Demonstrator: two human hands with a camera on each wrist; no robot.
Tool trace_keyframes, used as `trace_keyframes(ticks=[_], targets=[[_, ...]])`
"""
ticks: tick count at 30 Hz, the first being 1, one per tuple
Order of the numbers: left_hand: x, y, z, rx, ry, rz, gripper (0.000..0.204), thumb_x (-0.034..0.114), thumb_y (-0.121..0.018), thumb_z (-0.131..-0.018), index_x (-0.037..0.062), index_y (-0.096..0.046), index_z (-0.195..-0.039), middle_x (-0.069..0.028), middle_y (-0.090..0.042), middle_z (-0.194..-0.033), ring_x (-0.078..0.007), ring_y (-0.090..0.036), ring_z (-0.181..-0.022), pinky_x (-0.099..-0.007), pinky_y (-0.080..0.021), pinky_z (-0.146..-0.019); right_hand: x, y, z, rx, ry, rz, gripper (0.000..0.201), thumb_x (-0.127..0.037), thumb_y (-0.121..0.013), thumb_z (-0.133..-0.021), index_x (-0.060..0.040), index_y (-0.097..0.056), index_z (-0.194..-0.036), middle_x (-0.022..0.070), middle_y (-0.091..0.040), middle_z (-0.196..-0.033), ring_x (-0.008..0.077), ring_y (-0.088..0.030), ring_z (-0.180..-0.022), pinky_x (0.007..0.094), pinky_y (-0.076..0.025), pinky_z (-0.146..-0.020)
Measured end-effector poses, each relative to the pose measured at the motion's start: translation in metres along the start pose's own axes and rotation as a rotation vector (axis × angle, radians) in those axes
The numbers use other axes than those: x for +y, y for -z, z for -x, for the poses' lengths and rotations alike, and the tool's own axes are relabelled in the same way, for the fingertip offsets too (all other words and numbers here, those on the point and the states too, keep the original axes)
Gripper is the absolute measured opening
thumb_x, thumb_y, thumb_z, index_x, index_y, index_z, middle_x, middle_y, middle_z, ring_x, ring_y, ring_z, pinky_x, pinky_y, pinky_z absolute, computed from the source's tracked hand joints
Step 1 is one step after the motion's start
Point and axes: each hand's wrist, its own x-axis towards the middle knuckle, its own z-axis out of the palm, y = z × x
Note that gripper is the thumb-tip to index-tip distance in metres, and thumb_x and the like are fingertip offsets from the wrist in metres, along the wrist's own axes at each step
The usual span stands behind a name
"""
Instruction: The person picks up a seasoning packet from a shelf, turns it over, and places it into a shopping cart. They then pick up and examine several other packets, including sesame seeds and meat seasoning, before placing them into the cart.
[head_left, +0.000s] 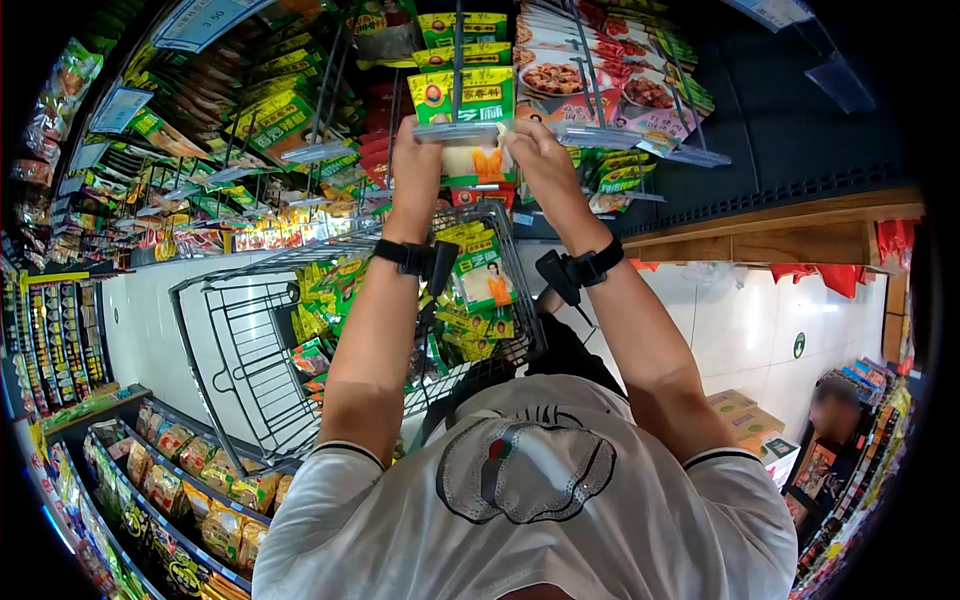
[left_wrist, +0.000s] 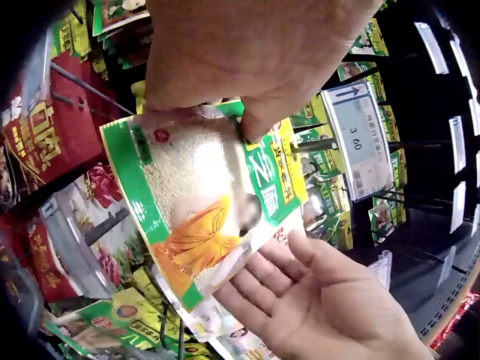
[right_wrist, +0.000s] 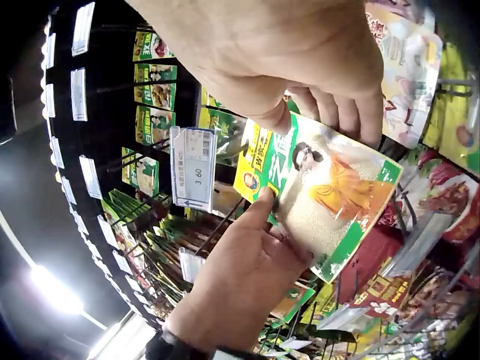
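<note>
A green-and-yellow seed packet (head_left: 478, 160) with an orange-robed figure is upright by the hook's clear label holder (head_left: 462, 131). My left hand (head_left: 416, 175) pinches one side edge; in the left wrist view this hand (left_wrist: 247, 52) comes from above, thumb on the front of the packet (left_wrist: 199, 187). At the other side is my right hand (head_left: 548, 175). Its palm (left_wrist: 322, 300) faces up in the left wrist view, with relaxed fingers reaching behind the packet. The right wrist view has the right hand (right_wrist: 292, 60) over the packet (right_wrist: 322, 195), its fingertips partly hidden.
Below the rack stands a wire cart (head_left: 240, 340) holding many packets (head_left: 482, 275). Other hanging packets (head_left: 285, 115) fill the left side, red and white ones (head_left: 560, 75) the right. A wooden ledge (head_left: 780, 235) runs at right. Another person (head_left: 833, 415) is at lower right, near boxes (head_left: 745, 420).
</note>
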Motion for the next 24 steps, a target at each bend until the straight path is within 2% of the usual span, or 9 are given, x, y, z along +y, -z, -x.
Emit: trace_keyframes(ticks=[4, 7, 11, 14, 15, 18, 21, 23, 24], targets=[[-0.016, -0.003, -0.033, 0.02, 0.039, 0.053, 0.028, 0.027, -0.061, -0.097, 0.0001, -0.056, -0.105, -0.0047, -0.062, -0.089, -0.0098, -0.056, -0.077, -0.028, -0.047, -0.067, 0.034, 0.017, -0.001, -0.008, 0.135, 0.107, 0.043, -0.035, -0.054, -0.1, -0.0034, -0.056, -0.128, 0.0051, -0.062, -0.107, 0.0136, -0.056, -0.086, 0.0305, -0.047, -0.077], [-0.02, -0.007, -0.048, 0.018, 0.032, 0.119, 0.032, 0.028, -0.063, -0.096, -0.0012, -0.056, -0.108, -0.0062, -0.063, -0.094, -0.0114, -0.058, -0.08, -0.0285, -0.048, -0.069, 0.044, 0.027, 0.008, -0.064, -0.067, 0.084, 0.051, -0.038, -0.057, -0.097, -0.0014, -0.052, -0.133, 0.015, -0.063, -0.121, 0.023, -0.057, -0.117, 0.0344, -0.044, -0.099], [-0.035, 0.001, -0.057, 0.062, -0.043, 0.031, 0.034, 0.024, -0.066, -0.093, -0.0013, -0.054, -0.112, -0.0085, -0.063, -0.099, -0.0135, -0.059, -0.085, -0.0293, -0.05, -0.075, 0.071, 0.031, 0.027, -0.086, 0.015, -0.054, 0.041, -0.03, -0.056, -0.1, -0.0015, -0.055, -0.129, 0.0041, -0.063, -0.109, 0.0135, -0.058, -0.096, 0.0287, -0.046, -0.086], [-0.042, 0.02, -0.039, 0.168, -0.245, -0.222, 0.036, 0.019, -0.069, -0.091, -0.0027, -0.052, -0.114, -0.0095, -0.064, -0.102, -0.0168, -0.061, -0.09, -0.0304, -0.051, -0.081, 0.077, 0.045, 0.044, -0.187, -0.066, -0.013, 0.039, -0.03, -0.055, -0.101, -0.0022, -0.056, -0.128, 0.005, -0.064, -0.112, 0.0148, -0.059, -0.103, 0.03, -0.047, -0.089], [-0.008, 0.016, -0.009, 0.193, -0.269, -0.355, 0.031, 0.024, -0.063, -0.096, -0.0012, -0.055, -0.112, -0.0059, -0.06, -0.1, -0.0117, -0.055, -0.09, -0.0284, -0.047, -0.08, 0.074, 0.052, 0.051, -0.246, -0.09, 0.025, 0.036, -0.028, -0.054, -0.101, -0.0025, -0.057, -0.126, 0.0081, -0.064, -0.118, 0.0178, -0.06, -0.111, 0.0318, -0.047, -0.094], [-0.008, 0.029, 0.044, 0.079, 0.081, -0.121, 0.026, 0.026, -0.063, -0.096, 0.0032, -0.058, -0.107, -0.0024, -0.061, -0.094, -0.0095, -0.055, -0.085, -0.0265, -0.046, -0.074, 0.069, 0.048, 0.074, -0.189, -0.254, -0.071, 0.032, -0.026, -0.053, -0.101, -0.0022, -0.058, -0.122, 0.0104, -0.065, -0.117, 0.0201, -0.062, -0.109, 0.0333, -0.048, -0.094], [-0.084, 0.065, 0.091, -0.146, 0.192, -0.287, 0.023, 0.025, -0.057, -0.098, 0.0019, -0.058, -0.099, -0.0058, -0.063, -0.087, -0.0115, -0.062, -0.078, -0.031, -0.051, -0.064, 0.088, 0.06, 0.088, -0.226, -0.331, -0.043, 0.032, -0.025, -0.052, -0.101, -0.0014, -0.058, -0.121, 0.0121, -0.065, -0.115, 0.0211, -0.063, -0.108, 0.0323, -0.05, -0.092], [-0.114, 0.073, 0.133, -0.095, 0.459, -0.156, 0.02, 0.021, -0.058, -0.097, 0.0012, -0.059, -0.098, -0.0102, -0.065, -0.088, -0.0197, -0.065, -0.076, -0.0348, -0.05, -0.066, 0.092, 0.063, 0.1, -0.224, -0.399, -0.026, 0.032, -0.025, -0.051, -0.102, -0.0012, -0.058, -0.121, 0.0121, -0.066, -0.114, 0.0207, -0.064, -0.106, 0.0314, -0.05, -0.091], [-0.145, 0.087, 0.149, -0.221, 0.419, -0.405, 0.017, 0.018, -0.06, -0.095, 0.0013, -0.059, -0.098, -0.0121, -0.066, -0.09, -0.0236, -0.066, -0.079, -0.0362, -0.051, -0.068, 0.093, 0.064, 0.105, -0.22, -0.421, -0.031, 0.031, -0.025, -0.051, -0.102, -0.0012, -0.058, -0.121, 0.0119, -0.066, -0.113, 0.0204, -0.064, -0.106, 0.0309, -0.05, -0.09]])
